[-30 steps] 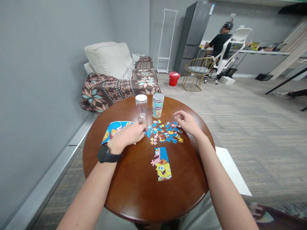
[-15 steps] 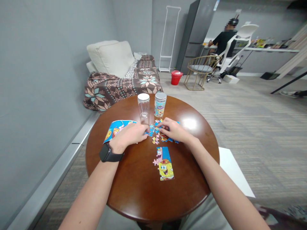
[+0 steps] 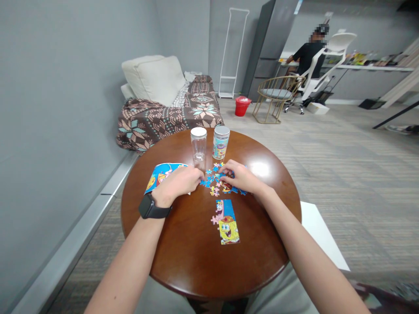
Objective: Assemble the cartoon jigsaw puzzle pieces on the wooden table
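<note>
Loose jigsaw pieces [image 3: 215, 190] lie in a pile on the round wooden table [image 3: 196, 261]. At the pile's left edge is my left hand [image 3: 185, 181], its fingers curled together; whatever is in them is hidden. My right hand [image 3: 240, 176] reaches over the right side of the pile, thumb and fingers apart, fingertips at the pieces. Closer to me lies a joined section of the puzzle [image 3: 229, 226] with a yellow and a pink cartoon figure. A blue picture sheet [image 3: 159, 176] is partly covered by my left hand and wrist.
Behind the pieces stand a clear jar [image 3: 199, 146] with a white lid and a cartoon-printed jar [image 3: 221, 144]. Beyond the table are a covered sofa [image 3: 170, 115], a red bin [image 3: 242, 107] and a gold-framed chair [image 3: 275, 93]. A person [image 3: 309, 56] sits at the far counter.
My left hand's thumb and fingers have drawn together at the pile's edge. My right hand stays over the pieces with little movement. The whole view has shifted slightly.
</note>
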`<state>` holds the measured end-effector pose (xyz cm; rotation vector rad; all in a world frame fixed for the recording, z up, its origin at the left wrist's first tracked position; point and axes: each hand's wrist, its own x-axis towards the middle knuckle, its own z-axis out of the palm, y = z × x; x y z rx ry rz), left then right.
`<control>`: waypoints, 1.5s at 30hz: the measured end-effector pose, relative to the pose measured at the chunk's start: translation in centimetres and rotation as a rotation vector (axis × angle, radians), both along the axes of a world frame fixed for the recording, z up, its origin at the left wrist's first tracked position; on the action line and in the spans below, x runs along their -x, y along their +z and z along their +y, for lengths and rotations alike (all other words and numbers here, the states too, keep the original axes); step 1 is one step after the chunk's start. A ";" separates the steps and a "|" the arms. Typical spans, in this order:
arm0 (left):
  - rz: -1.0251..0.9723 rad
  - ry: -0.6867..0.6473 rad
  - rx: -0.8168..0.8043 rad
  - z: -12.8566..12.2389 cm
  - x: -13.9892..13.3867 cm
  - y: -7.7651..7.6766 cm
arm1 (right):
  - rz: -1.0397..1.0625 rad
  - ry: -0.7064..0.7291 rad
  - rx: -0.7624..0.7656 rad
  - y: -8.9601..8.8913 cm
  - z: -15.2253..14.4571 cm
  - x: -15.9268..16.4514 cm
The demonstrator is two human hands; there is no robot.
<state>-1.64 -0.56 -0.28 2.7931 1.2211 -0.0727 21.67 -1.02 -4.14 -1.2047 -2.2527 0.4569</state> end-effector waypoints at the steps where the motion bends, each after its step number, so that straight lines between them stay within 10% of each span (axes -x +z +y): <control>1: -0.001 -0.005 -0.001 0.0 0.0 0.0 | -0.001 -0.007 -0.005 0.0 0.0 0.0; 45: 0.024 0.026 0.003 -0.9 -0.9 0.8 | 0.075 -0.046 0.094 0.9 0.0 -1.5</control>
